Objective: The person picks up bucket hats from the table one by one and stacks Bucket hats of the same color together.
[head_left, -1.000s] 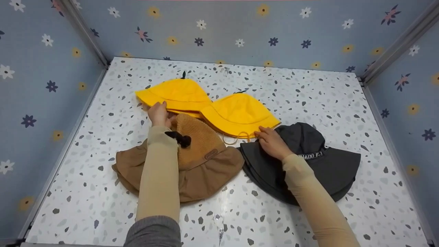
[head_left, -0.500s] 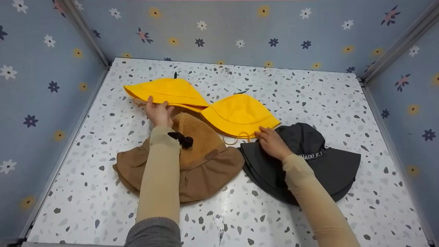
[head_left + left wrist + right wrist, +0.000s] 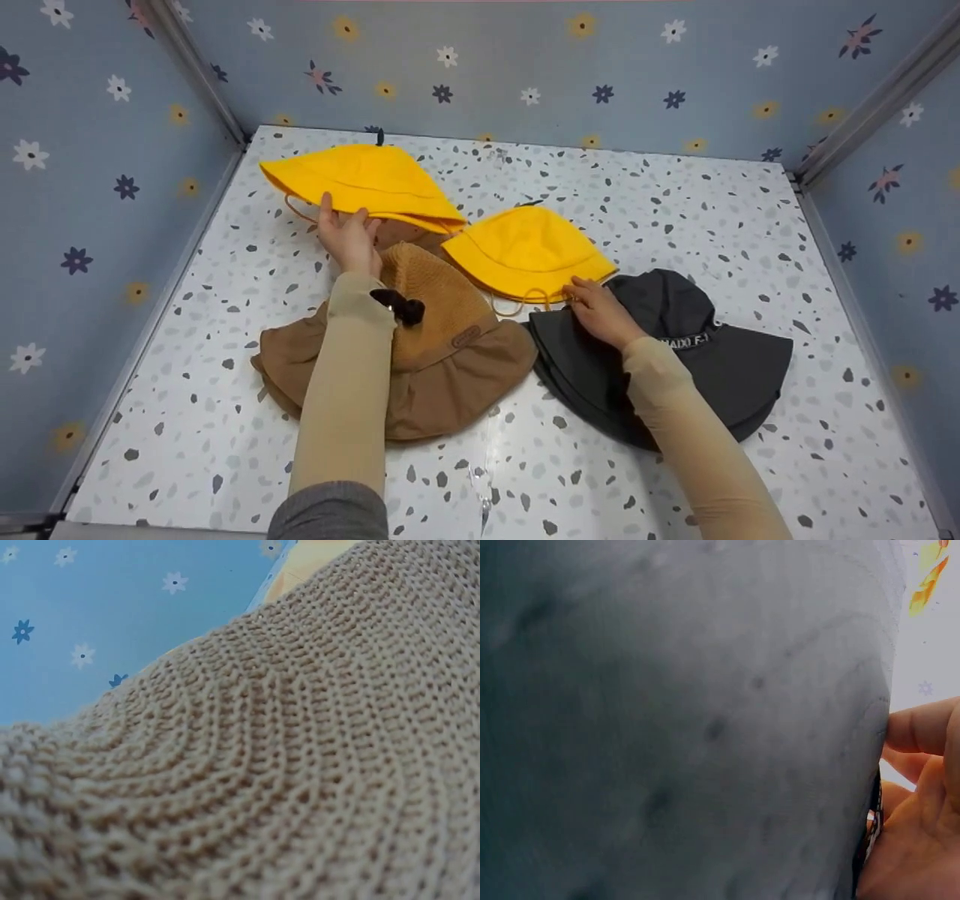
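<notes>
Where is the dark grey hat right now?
In the head view, the dark grey hat lies on the table's right side, under the right hand, just right of the brown hat.

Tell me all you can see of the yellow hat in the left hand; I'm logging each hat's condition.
The yellow hat is a soft bucket hat of plain cloth, with a rounded crown, a stitched brim and a small dark stem on top. The left hand holds its near brim from below, tilting that edge off the table. A thin tan cord loops beneath the brim. Its right edge lies over the brown hat, close to the second yellow hat; contact unclear.
</notes>
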Demonstrator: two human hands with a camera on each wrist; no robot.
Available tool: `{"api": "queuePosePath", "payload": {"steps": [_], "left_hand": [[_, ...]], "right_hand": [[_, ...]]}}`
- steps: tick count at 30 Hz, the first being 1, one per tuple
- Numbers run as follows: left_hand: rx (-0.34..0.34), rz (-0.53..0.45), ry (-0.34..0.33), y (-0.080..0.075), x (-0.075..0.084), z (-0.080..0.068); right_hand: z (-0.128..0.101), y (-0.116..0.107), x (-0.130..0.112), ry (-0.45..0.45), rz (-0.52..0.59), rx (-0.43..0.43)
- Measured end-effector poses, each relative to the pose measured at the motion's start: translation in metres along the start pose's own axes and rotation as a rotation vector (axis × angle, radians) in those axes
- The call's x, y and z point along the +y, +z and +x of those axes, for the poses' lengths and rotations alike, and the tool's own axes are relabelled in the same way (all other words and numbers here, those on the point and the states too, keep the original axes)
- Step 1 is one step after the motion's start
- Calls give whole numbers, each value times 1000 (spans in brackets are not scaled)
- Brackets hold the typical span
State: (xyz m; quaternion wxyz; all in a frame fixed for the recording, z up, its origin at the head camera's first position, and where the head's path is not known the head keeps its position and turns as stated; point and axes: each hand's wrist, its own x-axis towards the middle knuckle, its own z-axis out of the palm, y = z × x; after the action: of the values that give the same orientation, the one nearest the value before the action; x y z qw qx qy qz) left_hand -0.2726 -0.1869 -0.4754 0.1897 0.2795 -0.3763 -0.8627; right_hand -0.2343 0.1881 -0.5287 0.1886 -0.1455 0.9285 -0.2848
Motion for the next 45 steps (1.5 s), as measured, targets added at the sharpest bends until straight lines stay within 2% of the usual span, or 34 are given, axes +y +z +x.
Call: {"api": "queuePosePath", "payload": {"steps": [6,10,12,14,17,22,26,29,33,36,45], "left_hand": [[-9,-22,14,5,1,-6],[-43,-13,47,15,0,-14],[-61,-16,61,22,-1,-20],[-77,-27,71,30,0,-27],[-99,-55,68,41,-1,-37],[-140,-96,50,57,-6,-57],[-177,-132,40,64,-12,-73],[-213,-146,48,68,-20,-86],[-251,-165,54,70,-31,-101],[-264,-175,57,71,-40,-111],[-307,-182,57,75,-64,-134]], "right_hand": [[-1,-5,-4,13,39,1],[-2,-11,-13,44,55,-16],[-2,-15,-19,70,107,-9],[-2,-17,-26,90,206,3],[0,-19,-35,117,423,25],[2,-20,-49,144,892,88],[1,-22,-61,109,1223,119],[-1,-23,-70,73,1407,116],[-4,-25,-83,56,1592,98],[-6,-25,-91,78,1690,101],[-10,-26,-106,136,1934,210]]}}
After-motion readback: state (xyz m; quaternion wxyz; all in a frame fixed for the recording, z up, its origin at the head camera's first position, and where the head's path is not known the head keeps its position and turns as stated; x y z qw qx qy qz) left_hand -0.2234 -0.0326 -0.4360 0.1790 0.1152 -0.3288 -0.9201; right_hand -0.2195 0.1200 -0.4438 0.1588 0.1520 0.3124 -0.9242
